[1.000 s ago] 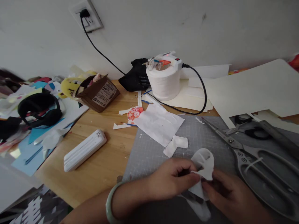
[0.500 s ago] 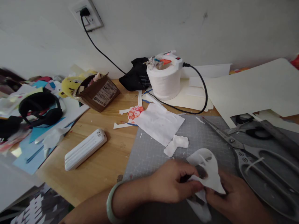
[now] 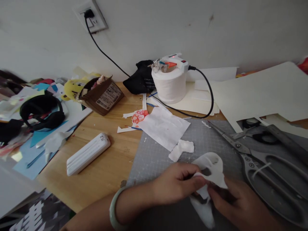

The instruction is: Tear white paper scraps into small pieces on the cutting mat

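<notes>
I have the left hand (image 3: pixel 178 184) and right hand (image 3: pixel 240 200) both pinching a white paper piece (image 3: pixel 216 180) over the grey mat (image 3: pixel 154 168). A cardboard box (image 3: pixel 103 102) holds pinkish bits (image 3: pixel 98 81) (too small for me to identify). Scissors (image 3: pixel 249 159) crowd the right; leftward there's more room, wooden tabletop (image 3: pixel 114 160) stretching from the mat's edge to a power bank (image 3: pixel 88 154).
</notes>
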`<control>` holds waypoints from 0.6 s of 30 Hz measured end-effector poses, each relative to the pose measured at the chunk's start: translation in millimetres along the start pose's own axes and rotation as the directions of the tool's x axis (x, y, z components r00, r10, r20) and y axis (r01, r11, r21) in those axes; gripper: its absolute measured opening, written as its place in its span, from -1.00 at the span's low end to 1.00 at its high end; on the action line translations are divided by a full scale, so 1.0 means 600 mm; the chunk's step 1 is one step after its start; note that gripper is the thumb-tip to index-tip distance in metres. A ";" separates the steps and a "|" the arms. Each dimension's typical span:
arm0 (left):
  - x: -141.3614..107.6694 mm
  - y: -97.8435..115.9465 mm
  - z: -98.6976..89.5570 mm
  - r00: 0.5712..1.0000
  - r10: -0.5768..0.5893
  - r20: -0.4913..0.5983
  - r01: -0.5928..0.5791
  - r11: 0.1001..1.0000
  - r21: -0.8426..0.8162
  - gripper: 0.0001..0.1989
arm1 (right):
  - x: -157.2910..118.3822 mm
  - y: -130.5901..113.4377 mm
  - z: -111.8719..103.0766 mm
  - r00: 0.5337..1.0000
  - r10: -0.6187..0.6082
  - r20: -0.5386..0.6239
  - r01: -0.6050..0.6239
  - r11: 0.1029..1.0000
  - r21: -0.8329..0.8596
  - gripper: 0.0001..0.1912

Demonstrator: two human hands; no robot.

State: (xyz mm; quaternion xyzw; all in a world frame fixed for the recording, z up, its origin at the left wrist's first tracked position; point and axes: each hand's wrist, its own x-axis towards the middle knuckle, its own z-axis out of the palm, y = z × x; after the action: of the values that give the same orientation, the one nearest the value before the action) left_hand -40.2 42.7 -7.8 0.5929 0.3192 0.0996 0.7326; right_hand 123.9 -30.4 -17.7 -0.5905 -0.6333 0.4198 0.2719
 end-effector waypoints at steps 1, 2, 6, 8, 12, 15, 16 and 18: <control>0.000 -0.001 0.000 1.000 0.018 -0.017 -0.016 0.997 0.070 -0.64 | -0.001 -0.001 0.001 1.000 0.010 -0.007 -0.010 1.000 -0.001 -0.77; -0.001 -0.001 -0.001 0.999 0.037 -0.023 -0.034 0.990 0.135 -0.65 | -0.001 -0.001 0.002 1.000 0.019 -0.009 -0.019 1.000 0.010 -0.76; -0.004 0.001 -0.003 0.998 0.026 0.061 -0.042 0.963 0.267 -0.71 | -0.003 -0.005 0.002 1.000 0.009 -0.012 -0.008 0.998 0.063 -0.78; -0.004 0.002 -0.005 0.996 0.003 0.093 -0.031 0.955 0.296 -0.73 | -0.003 -0.007 0.001 0.999 -0.006 -0.031 0.006 1.000 0.024 -0.80; -0.001 0.003 -0.009 0.988 0.057 0.147 -0.103 0.939 0.329 -0.80 | -0.004 -0.008 0.002 1.000 0.008 -0.018 -0.009 0.999 -0.050 -0.84; -0.001 0.005 -0.011 0.985 0.055 0.161 -0.105 0.942 0.318 -0.83 | -0.004 -0.010 0.003 0.999 0.039 -0.019 -0.039 0.999 -0.021 -0.85; -0.002 0.006 -0.011 0.986 0.040 0.163 -0.088 0.950 0.300 -0.84 | -0.004 -0.011 0.003 0.998 0.052 -0.018 -0.052 0.999 -0.005 -0.85; -0.002 0.007 -0.012 0.986 -0.003 0.169 -0.037 0.972 0.233 -0.84 | -0.002 -0.013 0.001 0.996 0.087 -0.011 -0.087 0.996 0.010 -0.85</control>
State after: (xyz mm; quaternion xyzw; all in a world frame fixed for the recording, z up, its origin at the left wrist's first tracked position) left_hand -44.6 48.8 -4.0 0.6844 0.2608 0.0170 0.6806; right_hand 119.5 -31.3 -11.4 -0.6187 -0.6032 0.4309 0.2601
